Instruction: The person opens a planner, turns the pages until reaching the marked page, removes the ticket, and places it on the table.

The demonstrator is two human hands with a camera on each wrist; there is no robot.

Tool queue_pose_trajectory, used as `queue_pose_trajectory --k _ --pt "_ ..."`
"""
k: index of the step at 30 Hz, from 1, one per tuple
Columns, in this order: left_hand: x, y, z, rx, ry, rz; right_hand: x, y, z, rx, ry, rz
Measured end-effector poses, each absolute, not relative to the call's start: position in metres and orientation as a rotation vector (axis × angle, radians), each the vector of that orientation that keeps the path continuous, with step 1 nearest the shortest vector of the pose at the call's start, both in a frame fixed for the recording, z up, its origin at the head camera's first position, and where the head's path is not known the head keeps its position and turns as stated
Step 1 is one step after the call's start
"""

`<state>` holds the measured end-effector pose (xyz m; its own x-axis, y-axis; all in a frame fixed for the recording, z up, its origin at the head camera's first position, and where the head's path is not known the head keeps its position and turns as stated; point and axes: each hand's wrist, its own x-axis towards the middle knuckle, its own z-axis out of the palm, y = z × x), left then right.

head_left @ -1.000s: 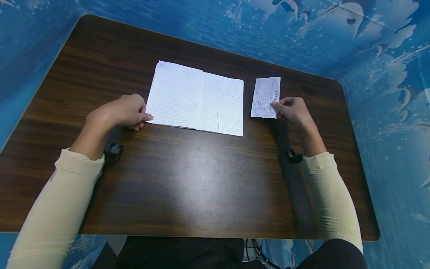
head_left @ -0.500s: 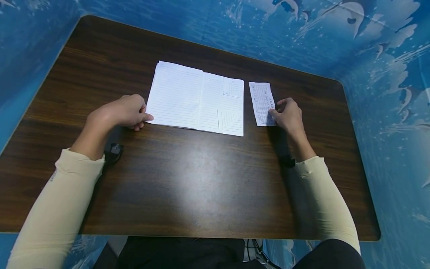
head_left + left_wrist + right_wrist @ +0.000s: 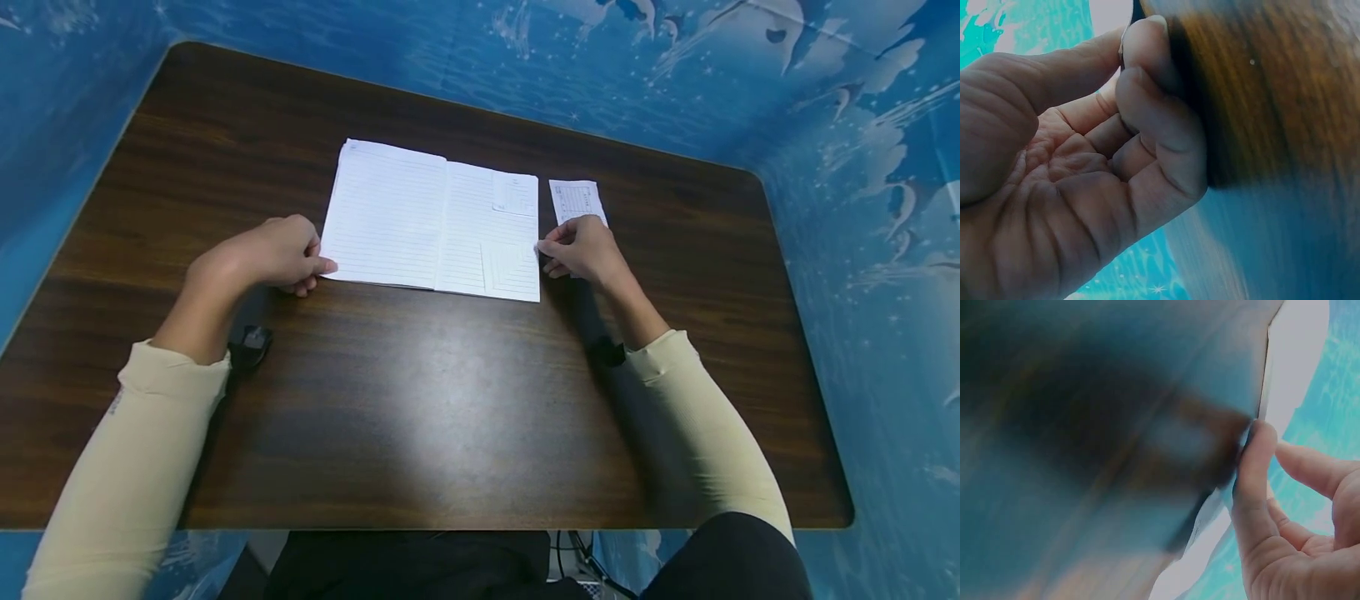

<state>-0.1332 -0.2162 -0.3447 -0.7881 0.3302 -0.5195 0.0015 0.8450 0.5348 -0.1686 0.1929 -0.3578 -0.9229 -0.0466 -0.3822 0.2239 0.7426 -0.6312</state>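
An open lined notebook [image 3: 390, 221] lies on the dark wooden table [image 3: 450, 400], with rectangular line patterns on its right page. My left hand [image 3: 258, 254] pinches the notebook's near left corner, thumb on top and curled fingers below; the left wrist view shows the thumb against the index finger there. At the notebook's right edge is my right hand [image 3: 588, 248], thumb and index fingertip close to the paper. In the right wrist view, a gap shows between its thumb and index finger. A small printed paper slip [image 3: 576, 198] lies beyond this hand, which hides its lower part.
Blue curtains [image 3: 375, 50] with a dolphin print surround the table on the far, left and right sides. A dark device [image 3: 251, 343] is strapped to the left wrist. Cables [image 3: 592, 562] hang below the near table edge.
My right hand moved the slip left beside the notebook, let go of it, then shifted left to the notebook's right edge. The left hand has kept its place at the corner.
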Motion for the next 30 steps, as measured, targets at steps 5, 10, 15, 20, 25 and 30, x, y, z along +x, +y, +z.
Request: queue_pose_trajectory --k 5,10,15,20,25,30 --pt "-0.133 -0.217 -0.346 0.249 2.399 0.704 -0.172 0.178 -0.359 0.138 2.628 -0.854" --pt "-0.134 -0.22 -0.347 0.255 2.409 0.708 -0.175 0.173 -0.358 0.155 2.632 -0.813" --pt "-0.134 -0.222 -0.343 0.28 2.425 0.697 -0.176 0.174 -0.357 0.152 2.608 -0.796" --pt "-0.135 -0.221 -0.331 0.3 2.453 0.695 -0.178 0.175 -0.353 0.141 2.598 -0.78" --pt "-0.134 -0.218 -0.313 0.334 2.472 0.679 -0.178 0.175 -0.353 0.146 2.597 -0.784" --pt "-0.131 -0.21 -0.296 0.387 2.511 0.642 -0.179 0.174 -0.353 0.147 2.611 -0.781"
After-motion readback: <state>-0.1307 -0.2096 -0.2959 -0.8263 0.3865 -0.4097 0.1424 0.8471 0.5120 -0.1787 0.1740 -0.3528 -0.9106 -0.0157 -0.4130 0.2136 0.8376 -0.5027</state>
